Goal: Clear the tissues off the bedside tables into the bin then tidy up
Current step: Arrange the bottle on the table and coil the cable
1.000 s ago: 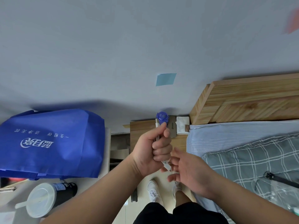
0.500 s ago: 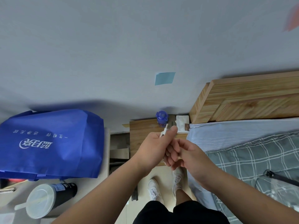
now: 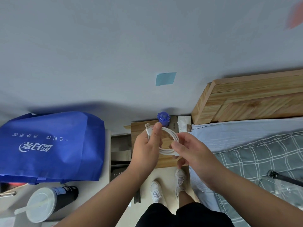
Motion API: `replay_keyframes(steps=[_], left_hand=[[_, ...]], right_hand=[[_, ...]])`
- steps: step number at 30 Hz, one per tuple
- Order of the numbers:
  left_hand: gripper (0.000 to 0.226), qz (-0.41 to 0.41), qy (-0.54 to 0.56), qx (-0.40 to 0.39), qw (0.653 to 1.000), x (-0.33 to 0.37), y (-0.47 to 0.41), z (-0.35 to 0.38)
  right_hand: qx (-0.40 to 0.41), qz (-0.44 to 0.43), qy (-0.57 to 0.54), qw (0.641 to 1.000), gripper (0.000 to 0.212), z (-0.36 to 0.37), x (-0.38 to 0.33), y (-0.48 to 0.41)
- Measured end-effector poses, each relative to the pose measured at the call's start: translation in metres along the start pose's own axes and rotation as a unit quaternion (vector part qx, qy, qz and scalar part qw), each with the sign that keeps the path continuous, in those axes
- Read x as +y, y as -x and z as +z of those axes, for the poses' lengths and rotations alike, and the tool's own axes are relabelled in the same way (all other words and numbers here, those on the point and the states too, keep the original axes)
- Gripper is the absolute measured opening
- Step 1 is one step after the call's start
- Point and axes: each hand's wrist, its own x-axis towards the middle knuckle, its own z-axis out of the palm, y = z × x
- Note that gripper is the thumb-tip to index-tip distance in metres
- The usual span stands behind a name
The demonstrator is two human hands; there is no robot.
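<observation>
Centre of frame: white cable [image 3: 166,151] held as a loose coil betw. both hands, above the wooden desk [image 3: 139,126]

L hand [image 3: 146,145]: cable pinched betw. thumb and fingers just below the USB plug [image 3: 147,126], which sticks up beside the thumb tip

R hand [image 3: 191,149]: fingers curled round the coil's right and lower side. Both hands thus clenched on the cable

Tissue [image 3: 184,122]: white, seen at the back right corner of the wooden desk, just beside the wooden headboard [image 3: 246,99]; not touched by either hand. Blue bottle [image 3: 163,117] stood at the desk's back edge, left of the tissue, w/ a dark flat item betw. them (type not made out)

Left of frame: large blue bag [image 3: 49,145] w/ white print laid on a pale desk [image 3: 107,161]; black cup [image 3: 49,202] w/ white lid at lower left

Right of frame: bed w/ grey checked blanket [image 3: 262,153]

Blue sticky note [image 3: 165,78] stuck on the wall, above the bottle in frame. Lower centre: white shoes [image 3: 157,192] on the floor
</observation>
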Motion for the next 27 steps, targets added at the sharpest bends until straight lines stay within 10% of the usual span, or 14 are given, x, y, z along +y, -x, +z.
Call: replay_keyframes(steps=[12, 18, 27], left_hand=[[0.062, -0.127, 0.234, 0.018, 0.964, 0.007, 0.008, 0.027], [0.062, -0.156, 0.193, -0.051, 0.967, 0.002, 0.011, 0.023], [0.06, -0.17, 0.139, -0.001, 0.976, -0.001, 0.017, 0.019]], right_hand=[[-0.003, 0.103, -0.26, 0.96, 0.019, 0.016, 0.012, 0.012], [0.078, 0.043, -0.183, 0.979, 0.002, 0.014, 0.015, 0.009], [-0.03, 0.032, -0.163, 0.986, 0.023, 0.004, 0.009, 0.013]])
